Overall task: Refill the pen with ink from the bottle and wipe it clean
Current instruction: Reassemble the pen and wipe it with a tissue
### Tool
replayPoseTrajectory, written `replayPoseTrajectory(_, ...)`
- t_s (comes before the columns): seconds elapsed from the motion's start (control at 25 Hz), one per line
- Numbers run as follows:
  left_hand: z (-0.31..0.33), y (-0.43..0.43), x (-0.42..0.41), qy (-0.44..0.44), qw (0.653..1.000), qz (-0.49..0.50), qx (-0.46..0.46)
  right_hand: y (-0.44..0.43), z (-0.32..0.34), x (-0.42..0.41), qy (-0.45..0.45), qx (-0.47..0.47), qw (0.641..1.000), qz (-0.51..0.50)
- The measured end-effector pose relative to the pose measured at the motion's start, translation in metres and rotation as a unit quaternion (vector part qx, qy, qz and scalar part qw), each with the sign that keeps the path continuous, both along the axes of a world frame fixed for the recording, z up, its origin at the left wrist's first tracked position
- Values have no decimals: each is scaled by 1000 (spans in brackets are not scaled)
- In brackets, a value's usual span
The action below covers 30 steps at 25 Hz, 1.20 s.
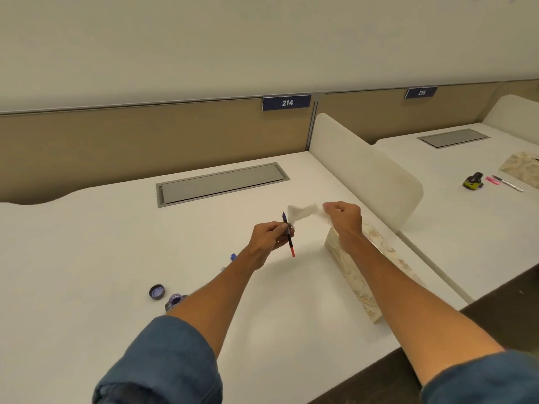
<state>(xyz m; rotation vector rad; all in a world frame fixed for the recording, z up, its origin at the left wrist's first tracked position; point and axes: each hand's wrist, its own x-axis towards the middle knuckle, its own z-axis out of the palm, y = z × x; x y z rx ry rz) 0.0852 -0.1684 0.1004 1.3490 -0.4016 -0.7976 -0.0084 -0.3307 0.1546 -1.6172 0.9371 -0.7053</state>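
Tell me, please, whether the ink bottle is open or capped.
Open: the ink bottle shows a bare mouth, and its cap lies beside it on the desk.

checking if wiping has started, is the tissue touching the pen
Cannot tell. The head view shows the tissue in the right hand ending right beside the pen in the left hand, but blur hides any contact or gap.

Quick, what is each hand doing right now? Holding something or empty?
Left hand: closed, fingers pinching the pen, held off the desk.
Right hand: closed, fingers gripping a white tissue beside the pen.
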Motion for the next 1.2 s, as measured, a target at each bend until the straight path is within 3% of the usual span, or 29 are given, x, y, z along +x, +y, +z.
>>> replayPoseTrajectory(0.16,-1,31,17,2,998,58,7,28,-10,23,39,-2,989,141)
replayPoseTrajectory(0.32,1,61,30,-9,994,109,25,57,-16,48,87,-25,940,328)
replayPoseTrajectory(0.44,-1,82,39,-16,991,130,39,77,-20,67,122,-76,908,394)
replayPoseTrajectory(0.76,4,122,56,-11,984,174,42,109,-15,107,115,-98,957,249)
replayPoseTrajectory(0.96,7,134,61,-21,978,198,59,128,-13,121,98,-140,933,318)
replayPoseTrajectory(1.2,9,143,56,-34,969,226,93,140,-18,129,37,-90,930,354)
